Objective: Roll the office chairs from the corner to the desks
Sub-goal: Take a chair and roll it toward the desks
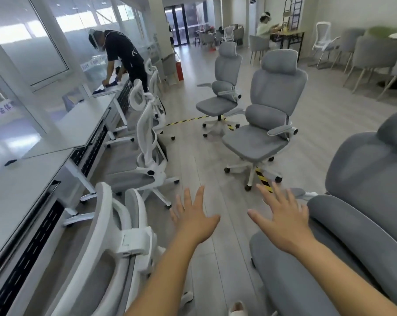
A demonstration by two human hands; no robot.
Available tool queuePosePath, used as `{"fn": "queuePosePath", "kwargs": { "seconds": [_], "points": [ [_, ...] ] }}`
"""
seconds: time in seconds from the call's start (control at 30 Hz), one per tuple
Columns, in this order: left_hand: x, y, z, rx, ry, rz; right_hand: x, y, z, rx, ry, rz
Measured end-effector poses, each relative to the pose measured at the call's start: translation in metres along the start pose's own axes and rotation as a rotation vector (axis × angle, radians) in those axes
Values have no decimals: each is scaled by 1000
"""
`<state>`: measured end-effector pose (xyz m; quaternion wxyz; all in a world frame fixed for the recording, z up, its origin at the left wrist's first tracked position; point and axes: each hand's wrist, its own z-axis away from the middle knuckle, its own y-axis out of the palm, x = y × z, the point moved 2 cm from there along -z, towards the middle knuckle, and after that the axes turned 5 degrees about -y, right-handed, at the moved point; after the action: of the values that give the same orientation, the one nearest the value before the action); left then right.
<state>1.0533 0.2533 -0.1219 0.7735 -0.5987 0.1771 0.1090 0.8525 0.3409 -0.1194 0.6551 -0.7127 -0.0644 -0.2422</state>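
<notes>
My left hand (194,216) and my right hand (282,221) reach forward over the floor, fingers spread, holding nothing. A grey office chair (352,224) stands close at my right, its seat just beside my right hand. Two more grey chairs stand free in the aisle: a near grey chair (268,115) and a far grey chair (222,87). Along the left, white desks (19,192) line the glass wall. A white-framed chair (115,242) sits at the nearest desk, and a second white-framed chair (147,142) at the desk beyond it.
A person in black (122,53) bends over a far desk on the left. Yellow-black tape (262,177) crosses the floor under the aisle chairs. Grey dining chairs (371,53) and tables fill the right back; another person sits there. Open floor runs between the chairs.
</notes>
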Motion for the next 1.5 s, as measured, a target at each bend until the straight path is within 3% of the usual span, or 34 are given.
{"fn": "queuePosePath", "kwargs": {
  "seconds": [0.4,0.67,0.83,1.0,1.17,1.5],
  "points": [
    [-29,5,-239,56,-210,96,-16,-13,-251,4,48,-60],
    [-25,-14,-366,7,-293,232,23,43,-385,105,-25,-90],
    [-1,-19,-488,-17,-370,321,47,92,-533,160,-79,-155],
    [3,-62,-636,88,-406,208,69,101,-689,246,-93,-217],
    [-24,-122,-773,-11,-376,348,102,100,-834,279,-152,-252],
    [-8,-152,-1070,-56,-445,481,148,140,-1137,310,-261,-230]
  ]
}}
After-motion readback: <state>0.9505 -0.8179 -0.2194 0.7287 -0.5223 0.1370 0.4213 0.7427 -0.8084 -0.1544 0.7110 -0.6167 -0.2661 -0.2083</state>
